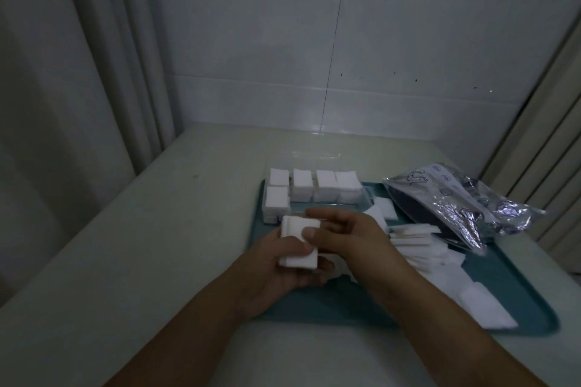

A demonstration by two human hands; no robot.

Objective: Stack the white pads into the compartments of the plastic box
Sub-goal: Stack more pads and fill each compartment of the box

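From the head view, your left hand cradles a small stack of white pads from below, fingers curled up round its near and left sides. Your right hand closes on the same stack from the right, thumb pressed on its top face and forefinger reaching over its far edge. So each grip is partly closed on the stack, which sits just near of the plastic box.

The box stands at the far left of the teal tray on the table. Its far row and the left near compartment already show white fills; the near compartments to the right look unfilled, though the hands hide part of them.

The stack lies flat, its long axis running near to far, tilted slightly leftward. Loose pads lie spread on the tray to the right, beside a silvery bag.

These pads look light, soft and compressible, and likely to slide over each other. Pinch the stack across its short sides, squaring the edges, not by the top sheet alone.
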